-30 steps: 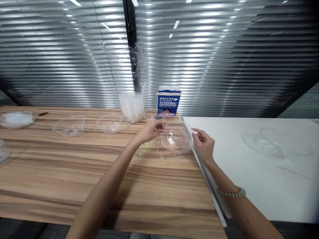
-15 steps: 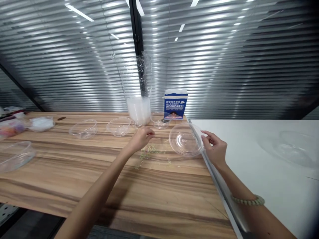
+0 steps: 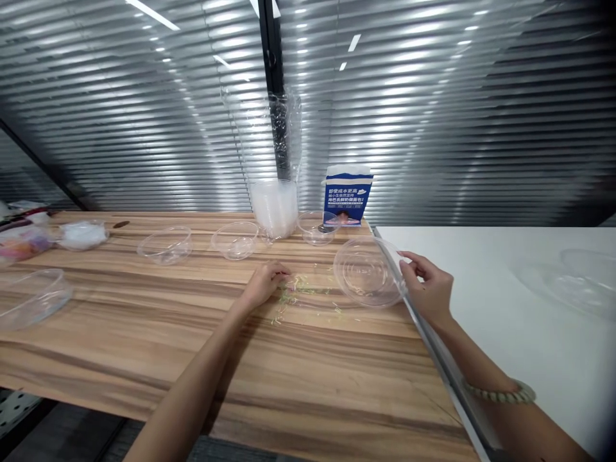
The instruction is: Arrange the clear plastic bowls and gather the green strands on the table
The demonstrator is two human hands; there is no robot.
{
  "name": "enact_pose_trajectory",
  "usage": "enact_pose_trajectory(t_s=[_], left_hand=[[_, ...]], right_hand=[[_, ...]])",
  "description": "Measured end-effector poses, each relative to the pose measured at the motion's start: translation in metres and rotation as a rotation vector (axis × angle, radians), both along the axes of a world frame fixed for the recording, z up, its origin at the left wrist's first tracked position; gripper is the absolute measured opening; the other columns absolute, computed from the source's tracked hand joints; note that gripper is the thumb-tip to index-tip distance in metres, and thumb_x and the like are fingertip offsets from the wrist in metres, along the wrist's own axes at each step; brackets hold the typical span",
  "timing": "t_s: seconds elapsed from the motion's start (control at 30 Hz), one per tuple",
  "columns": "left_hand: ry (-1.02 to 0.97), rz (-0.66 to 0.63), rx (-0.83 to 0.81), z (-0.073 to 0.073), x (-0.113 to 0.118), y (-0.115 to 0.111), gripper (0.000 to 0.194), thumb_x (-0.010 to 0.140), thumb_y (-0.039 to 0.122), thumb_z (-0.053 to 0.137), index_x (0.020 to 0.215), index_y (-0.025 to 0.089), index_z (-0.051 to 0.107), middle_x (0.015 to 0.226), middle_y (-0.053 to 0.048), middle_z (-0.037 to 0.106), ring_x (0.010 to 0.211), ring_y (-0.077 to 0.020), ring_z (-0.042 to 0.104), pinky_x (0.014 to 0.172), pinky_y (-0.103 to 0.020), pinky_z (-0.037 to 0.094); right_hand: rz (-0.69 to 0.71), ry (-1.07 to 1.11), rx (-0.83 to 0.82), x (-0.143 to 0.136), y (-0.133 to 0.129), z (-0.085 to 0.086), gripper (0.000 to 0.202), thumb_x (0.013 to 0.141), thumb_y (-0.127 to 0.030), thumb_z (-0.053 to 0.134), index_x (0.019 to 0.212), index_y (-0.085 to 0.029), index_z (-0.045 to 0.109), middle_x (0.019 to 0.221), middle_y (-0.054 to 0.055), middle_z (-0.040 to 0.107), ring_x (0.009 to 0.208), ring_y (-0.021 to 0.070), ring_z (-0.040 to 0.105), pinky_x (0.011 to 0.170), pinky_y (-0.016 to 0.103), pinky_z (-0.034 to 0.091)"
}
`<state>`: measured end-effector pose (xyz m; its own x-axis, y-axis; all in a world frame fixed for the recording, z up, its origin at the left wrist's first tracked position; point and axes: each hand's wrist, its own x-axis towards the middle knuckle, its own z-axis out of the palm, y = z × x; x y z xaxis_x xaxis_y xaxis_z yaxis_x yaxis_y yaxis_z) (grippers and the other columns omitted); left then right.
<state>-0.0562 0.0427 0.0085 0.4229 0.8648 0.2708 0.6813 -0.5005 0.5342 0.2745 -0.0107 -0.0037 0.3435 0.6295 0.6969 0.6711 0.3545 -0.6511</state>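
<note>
A clear round bowl (image 3: 366,273) is tilted over the right end of the wooden table, and my right hand (image 3: 428,285) pinches its right rim. My left hand (image 3: 265,282) is low at the tabletop with its fingers drawn together, at the left edge of a scatter of small pale and green shreds (image 3: 301,289). Whether those fingers grip any shreds is too small to tell. More shreds lie between the pile and the bowl.
Clear bowls stand on the wooden table (image 3: 144,359): one (image 3: 165,246), another (image 3: 235,241), one (image 3: 317,228) by a blue carton (image 3: 347,197), and a large one (image 3: 36,298) at left. Stacked cups (image 3: 275,208) stand behind. A white surface (image 3: 505,269) adjoins right.
My left hand has come down to the shreds on the table. The bowl and my right hand sit slightly farther right in the picture, as the camera view has shifted a little.
</note>
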Motion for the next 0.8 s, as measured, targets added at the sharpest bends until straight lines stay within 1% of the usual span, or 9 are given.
enact_pose_trajectory(t_s=[0.13, 0.23, 0.33, 0.43, 0.57, 0.63, 0.7, 0.8], left_hand=[[0.032, -0.062, -0.007, -0.003, 0.008, -0.002, 0.020, 0.082, 0.013, 0.050, 0.085, 0.016, 0.069, 0.090, -0.006, 0.069, 0.089, -0.0172, 0.059, 0.084, -0.028, 0.044], [0.067, -0.067, 0.019, -0.007, 0.012, -0.002, 0.021, 0.082, 0.012, 0.049, 0.085, 0.016, 0.069, 0.090, -0.006, 0.068, 0.088, -0.0174, 0.059, 0.083, -0.028, 0.044], [0.086, -0.027, 0.037, -0.011, 0.010, 0.000, 0.020, 0.082, 0.012, 0.049, 0.084, 0.016, 0.069, 0.088, -0.006, 0.067, 0.086, -0.0172, 0.059, 0.081, -0.027, 0.044], [0.081, 0.028, 0.022, -0.013, 0.005, 0.002, 0.019, 0.082, 0.013, 0.050, 0.084, 0.016, 0.069, 0.089, -0.006, 0.067, 0.086, -0.0170, 0.059, 0.081, -0.027, 0.044], [0.051, 0.112, -0.010, -0.013, -0.002, 0.004, 0.020, 0.082, 0.016, 0.051, 0.090, 0.017, 0.068, 0.095, -0.006, 0.068, 0.089, -0.0178, 0.059, 0.083, -0.028, 0.045], [0.035, 0.131, -0.003, -0.012, -0.002, 0.003, 0.019, 0.082, 0.016, 0.051, 0.090, 0.017, 0.068, 0.095, -0.006, 0.068, 0.088, -0.0178, 0.060, 0.083, -0.028, 0.045], [0.031, 0.111, 0.013, -0.010, 0.000, 0.001, 0.019, 0.082, 0.017, 0.050, 0.089, 0.017, 0.068, 0.093, -0.006, 0.068, 0.088, -0.0175, 0.060, 0.082, -0.027, 0.045], [0.064, 0.047, 0.036, -0.008, 0.005, -0.001, 0.017, 0.083, 0.018, 0.051, 0.087, 0.017, 0.068, 0.091, -0.006, 0.067, 0.087, -0.0172, 0.059, 0.080, -0.027, 0.045]], right_hand=[[0.004, 0.001, -0.015, 0.001, 0.000, -0.002, 0.027, 0.078, -0.032, 0.054, 0.094, -0.017, 0.070, 0.053, -0.003, 0.048, 0.050, 0.0106, 0.042, 0.055, 0.026, 0.042], [0.009, -0.004, -0.011, 0.001, 0.001, -0.004, 0.026, 0.079, -0.031, 0.055, 0.094, -0.016, 0.070, 0.053, -0.003, 0.047, 0.050, 0.0101, 0.042, 0.055, 0.025, 0.041], [0.017, -0.009, -0.008, 0.001, 0.001, -0.004, 0.026, 0.079, -0.031, 0.054, 0.095, -0.016, 0.070, 0.053, -0.004, 0.046, 0.049, 0.0099, 0.041, 0.054, 0.025, 0.041], [0.014, -0.014, -0.014, 0.001, 0.001, -0.004, 0.026, 0.079, -0.031, 0.054, 0.094, -0.016, 0.070, 0.053, -0.003, 0.047, 0.050, 0.0103, 0.043, 0.055, 0.025, 0.042], [-0.014, -0.003, -0.029, 0.002, 0.001, -0.005, 0.027, 0.079, -0.033, 0.054, 0.093, -0.017, 0.070, 0.054, -0.002, 0.050, 0.052, 0.0111, 0.045, 0.057, 0.026, 0.043], [-0.014, -0.008, -0.037, 0.002, 0.001, -0.005, 0.028, 0.079, -0.033, 0.054, 0.094, -0.017, 0.070, 0.055, -0.002, 0.051, 0.052, 0.0113, 0.046, 0.057, 0.026, 0.043], [-0.012, -0.013, -0.039, 0.002, 0.002, -0.006, 0.028, 0.079, -0.033, 0.054, 0.094, -0.017, 0.070, 0.055, -0.002, 0.051, 0.052, 0.0113, 0.046, 0.057, 0.026, 0.044], [-0.011, -0.018, -0.032, 0.002, 0.002, -0.006, 0.028, 0.078, -0.033, 0.053, 0.093, -0.017, 0.070, 0.054, -0.002, 0.051, 0.051, 0.0111, 0.045, 0.057, 0.026, 0.044]])
